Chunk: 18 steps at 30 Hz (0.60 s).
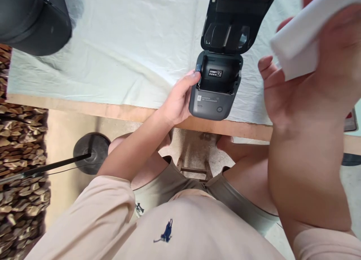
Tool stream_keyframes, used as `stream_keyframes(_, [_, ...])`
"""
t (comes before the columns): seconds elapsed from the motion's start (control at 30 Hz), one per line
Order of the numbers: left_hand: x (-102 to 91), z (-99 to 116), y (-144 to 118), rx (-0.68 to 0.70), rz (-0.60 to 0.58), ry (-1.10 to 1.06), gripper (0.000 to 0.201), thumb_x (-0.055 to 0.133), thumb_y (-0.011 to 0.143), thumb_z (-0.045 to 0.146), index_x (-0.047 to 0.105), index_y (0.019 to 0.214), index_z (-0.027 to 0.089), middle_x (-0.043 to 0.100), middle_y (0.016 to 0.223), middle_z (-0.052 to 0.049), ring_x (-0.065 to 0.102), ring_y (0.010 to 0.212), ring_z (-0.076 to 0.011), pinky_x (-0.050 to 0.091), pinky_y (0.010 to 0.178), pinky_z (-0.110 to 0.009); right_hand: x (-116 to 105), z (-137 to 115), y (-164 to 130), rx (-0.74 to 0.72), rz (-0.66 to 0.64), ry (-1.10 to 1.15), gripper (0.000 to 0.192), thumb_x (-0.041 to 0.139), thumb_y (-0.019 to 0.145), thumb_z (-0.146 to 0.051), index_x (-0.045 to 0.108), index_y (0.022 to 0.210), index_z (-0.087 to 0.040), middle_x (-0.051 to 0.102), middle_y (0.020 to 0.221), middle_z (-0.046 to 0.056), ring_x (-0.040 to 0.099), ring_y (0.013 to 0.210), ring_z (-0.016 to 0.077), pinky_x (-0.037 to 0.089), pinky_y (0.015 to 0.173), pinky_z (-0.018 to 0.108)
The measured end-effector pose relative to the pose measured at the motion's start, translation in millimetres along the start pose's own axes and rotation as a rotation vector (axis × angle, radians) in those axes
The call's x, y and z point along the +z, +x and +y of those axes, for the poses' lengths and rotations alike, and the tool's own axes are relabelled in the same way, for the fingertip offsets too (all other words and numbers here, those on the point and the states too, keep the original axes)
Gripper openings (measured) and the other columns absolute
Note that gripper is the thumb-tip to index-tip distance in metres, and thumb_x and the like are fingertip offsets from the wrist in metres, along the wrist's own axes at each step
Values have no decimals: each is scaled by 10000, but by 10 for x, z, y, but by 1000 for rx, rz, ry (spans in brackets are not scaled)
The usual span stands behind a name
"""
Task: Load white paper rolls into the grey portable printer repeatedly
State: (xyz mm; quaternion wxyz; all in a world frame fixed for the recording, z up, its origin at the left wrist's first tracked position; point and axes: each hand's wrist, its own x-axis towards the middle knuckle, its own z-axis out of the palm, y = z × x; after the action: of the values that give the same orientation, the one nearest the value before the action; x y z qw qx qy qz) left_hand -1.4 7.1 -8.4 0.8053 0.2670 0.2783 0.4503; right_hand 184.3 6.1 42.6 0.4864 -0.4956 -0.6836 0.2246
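A dark grey portable label printer (210, 105) rests near the table's front edge with its lid (225, 38) swung up and back. Inside its bare paper compartment a small black-and-white sticker shows. My left hand (182, 96) grips the printer's left side, thumb on the upper rim and the other fingers partly hidden beneath. Raised close to the camera on the right, my right hand (318, 75) holds curled white paper (300, 38), blurred, with part of it lying across the palm. Some of its fingers are hidden behind the paper.
A light cloth (126, 38) covers the wooden-edged table. A black rounded case (34, 23) stands at the far left. On the right, a flat object (350, 120) is partly hidden by my forearm. Below are a round black stand base (91, 152) and stacked firewood (22, 169).
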Motion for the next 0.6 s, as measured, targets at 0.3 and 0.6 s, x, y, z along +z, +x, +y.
stream_keyframes(0.3, [51,-52,-35,57,42,154,139,517,953,274,620,1013,203,687,908,0,719,995,-186,531,677,-207,219,-55,-175,-245,-73,-425,242,539,892,-228,662,1101,-231,668,1100,52,651,1014,180,526,881,355])
stream_keyframes(0.6, [32,-35,3,73,60,80,170,473,972,272,626,998,201,694,893,-18,698,1053,-188,559,784,-232,222,10,-183,-136,-95,-502,124,522,858,-207,640,868,-242,706,938,-19,663,969,185,474,893,400])
